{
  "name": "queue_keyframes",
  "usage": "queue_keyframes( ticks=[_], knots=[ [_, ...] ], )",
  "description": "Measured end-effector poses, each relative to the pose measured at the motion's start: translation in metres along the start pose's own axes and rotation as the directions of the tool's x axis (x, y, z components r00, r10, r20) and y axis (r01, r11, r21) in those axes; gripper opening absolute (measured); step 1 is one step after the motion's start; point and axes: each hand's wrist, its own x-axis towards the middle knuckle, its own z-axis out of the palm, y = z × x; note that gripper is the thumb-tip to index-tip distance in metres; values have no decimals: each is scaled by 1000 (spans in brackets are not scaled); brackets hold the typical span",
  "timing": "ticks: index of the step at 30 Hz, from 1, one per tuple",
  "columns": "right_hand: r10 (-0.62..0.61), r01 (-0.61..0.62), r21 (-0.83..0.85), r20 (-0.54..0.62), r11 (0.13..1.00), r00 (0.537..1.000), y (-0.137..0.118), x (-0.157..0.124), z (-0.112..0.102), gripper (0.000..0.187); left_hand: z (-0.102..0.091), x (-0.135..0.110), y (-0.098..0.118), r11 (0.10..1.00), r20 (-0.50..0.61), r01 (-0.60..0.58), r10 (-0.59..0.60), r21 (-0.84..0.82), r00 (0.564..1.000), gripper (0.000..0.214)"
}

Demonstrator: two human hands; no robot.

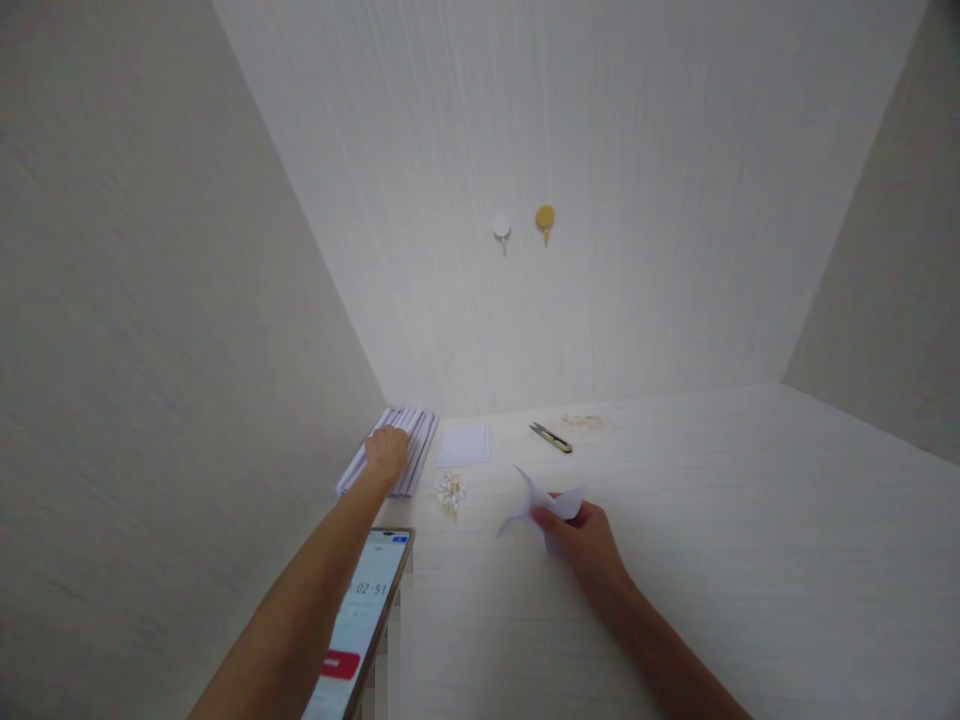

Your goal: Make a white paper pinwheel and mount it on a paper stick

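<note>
My right hand (574,525) pinches a white paper pinwheel (534,500) between thumb and fingers, its curved blades spreading out to the left and upward. On the left, my left hand (387,452) reaches onto a row of white rolled paper tubes (420,455), fingers curled down on them; the fingertips are partly hidden among the tubes. Between the hands lie a small stack of white square paper sheets (463,446) and a little heap of small white and tan pieces (451,491), too small to name.
Thread snips (551,438) lie near the back wall, beside some thin pale bits (583,422). A phone (375,590) with a running timer lies under my left forearm. A white hook (502,229) and a yellow hook (545,218) are on the back wall. Side walls flank the table.
</note>
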Motion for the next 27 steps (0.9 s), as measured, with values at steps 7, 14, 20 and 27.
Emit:
queue_keyframes(
  ticks=[7, 14, 20, 27],
  knots=[
    [2, -2, 32, 4, 999, 1000, 0, -2, 1, 23, -13, 5, 1, 982, 42, 67, -61, -179, 997, 25],
    [27, -23, 120, -35, 993, 999, -7, -5, 6, 21, -44, -16, 11, 805, 74, 104, -74, -584, 994, 18],
    [92, -105, 486, 51, 868, 994, -13, -11, 2, 18, -31, -102, 52, -176, 287, 358, 334, -917, 898, 34],
    [83, -288, 591, 349, 753, 934, -12, -19, -8, 18, -8, -154, 84, -456, 312, 597, 557, -660, 770, 41]
  ],
)
